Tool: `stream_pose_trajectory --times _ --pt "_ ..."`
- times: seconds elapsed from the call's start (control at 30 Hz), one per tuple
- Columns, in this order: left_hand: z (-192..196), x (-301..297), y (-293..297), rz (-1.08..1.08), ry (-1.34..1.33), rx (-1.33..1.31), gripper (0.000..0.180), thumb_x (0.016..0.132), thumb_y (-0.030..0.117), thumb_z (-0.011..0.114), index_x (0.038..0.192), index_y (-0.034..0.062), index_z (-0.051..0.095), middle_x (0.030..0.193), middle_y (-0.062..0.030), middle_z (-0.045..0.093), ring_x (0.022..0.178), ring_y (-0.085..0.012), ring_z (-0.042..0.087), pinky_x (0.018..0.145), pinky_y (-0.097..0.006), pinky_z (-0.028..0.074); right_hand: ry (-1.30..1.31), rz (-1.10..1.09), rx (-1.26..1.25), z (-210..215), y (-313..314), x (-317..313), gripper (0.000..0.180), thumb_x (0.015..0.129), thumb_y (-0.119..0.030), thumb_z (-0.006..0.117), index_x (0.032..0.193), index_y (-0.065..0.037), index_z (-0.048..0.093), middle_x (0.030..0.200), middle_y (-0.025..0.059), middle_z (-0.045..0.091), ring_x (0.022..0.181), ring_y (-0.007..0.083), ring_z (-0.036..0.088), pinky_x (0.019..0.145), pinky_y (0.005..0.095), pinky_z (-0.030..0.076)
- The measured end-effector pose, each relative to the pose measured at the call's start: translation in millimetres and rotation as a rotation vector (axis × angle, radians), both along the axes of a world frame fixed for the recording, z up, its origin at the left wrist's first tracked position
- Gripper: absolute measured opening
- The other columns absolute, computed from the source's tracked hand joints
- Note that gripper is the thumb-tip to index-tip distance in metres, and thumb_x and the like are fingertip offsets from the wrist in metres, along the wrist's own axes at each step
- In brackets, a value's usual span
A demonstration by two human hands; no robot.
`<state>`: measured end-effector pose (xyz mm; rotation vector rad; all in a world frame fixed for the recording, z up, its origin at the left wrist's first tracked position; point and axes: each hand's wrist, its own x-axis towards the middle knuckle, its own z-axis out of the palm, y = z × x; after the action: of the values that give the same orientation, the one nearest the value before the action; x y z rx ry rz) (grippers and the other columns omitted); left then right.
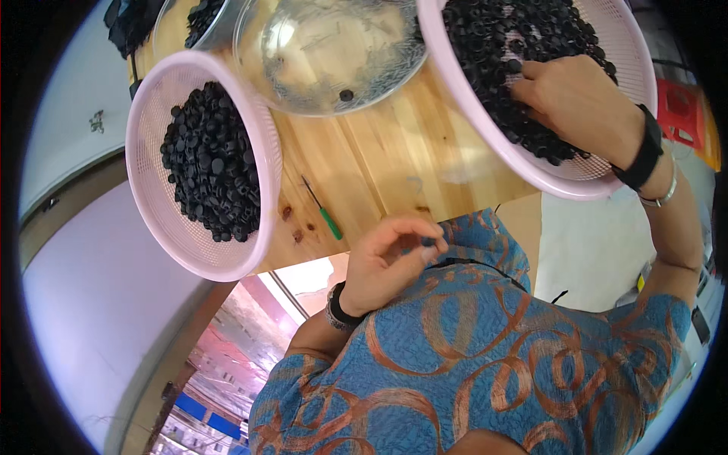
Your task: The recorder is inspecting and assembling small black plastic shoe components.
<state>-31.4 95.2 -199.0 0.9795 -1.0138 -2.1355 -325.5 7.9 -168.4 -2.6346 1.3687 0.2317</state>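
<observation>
My left hand (383, 265) is close to my body at the table's front edge, its thumb and forefinger pinching a small black cap (428, 242). Over at the right, my right hand (580, 102) reaches into a large pink plastic basket (485, 133). This basket holds a heap of small black ring-shaped pieces (493, 34). The right fingers are bent down onto the heap, with a round black cap (514, 67) at their tips; the other fingertips are partly hidden.
A second pink basket (265, 220) of black caps (211, 163) stands at the left. Between the baskets lies a green-handled pick-like tool (329, 222) on the wooden table (364, 167). Behind it is a clear round bowl (334, 45) with one black piece (346, 95).
</observation>
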Motion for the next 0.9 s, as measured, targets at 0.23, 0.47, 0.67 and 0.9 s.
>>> stream_pose_trajectory --times 0.23,0.47,0.67,0.9 --pt "-16.9 17.5 47.0 0.029 0.082 -0.006 0.023 0.081 -0.005 0.055 0.103 0.0013 0.054 0.093 -0.0104 0.059 0.078 -0.0146 0.055 0.066 -0.025 0.046 0.159 0.010 -0.158 9.1 12.8 7.4 0.010 0.069 -0.009 0.060 0.077 -0.004 0.062 0.074 0.0137 0.059 0.073 0.0308 0.061 0.064 0.0394 0.049" --pt "-10.1 34.5 108.0 0.236 0.173 0.100 0.021 0.084 -0.002 0.053 0.104 0.0030 0.054 0.093 -0.0097 0.059 0.075 -0.0110 0.053 0.061 -0.022 0.044 -0.060 -0.129 -0.089 25.4 7.8 -15.7 0.013 0.075 -0.005 0.056 0.087 -0.001 0.061 0.086 0.0172 0.062 0.082 0.0338 0.059 0.070 0.0387 0.046" --pt "-8.4 46.3 137.1 0.188 0.167 0.040 0.020 0.085 -0.001 0.052 0.105 0.0035 0.054 0.092 -0.0081 0.059 0.074 -0.0104 0.052 0.062 -0.022 0.043 0.199 -0.232 0.019 21.1 1.2 -7.5 0.014 0.069 -0.009 0.058 0.080 -0.003 0.065 0.080 0.0179 0.063 0.077 0.0331 0.061 0.068 0.0396 0.048" --pt "-19.9 34.8 156.0 0.325 0.229 0.103 0.021 0.086 -0.001 0.052 0.106 0.0042 0.054 0.096 -0.0066 0.059 0.076 -0.0103 0.053 0.063 -0.021 0.044 0.039 -0.199 -0.074 29.5 6.2 -17.7 0.017 0.069 -0.008 0.060 0.084 -0.001 0.065 0.084 0.0161 0.064 0.079 0.0293 0.062 0.070 0.0375 0.048"
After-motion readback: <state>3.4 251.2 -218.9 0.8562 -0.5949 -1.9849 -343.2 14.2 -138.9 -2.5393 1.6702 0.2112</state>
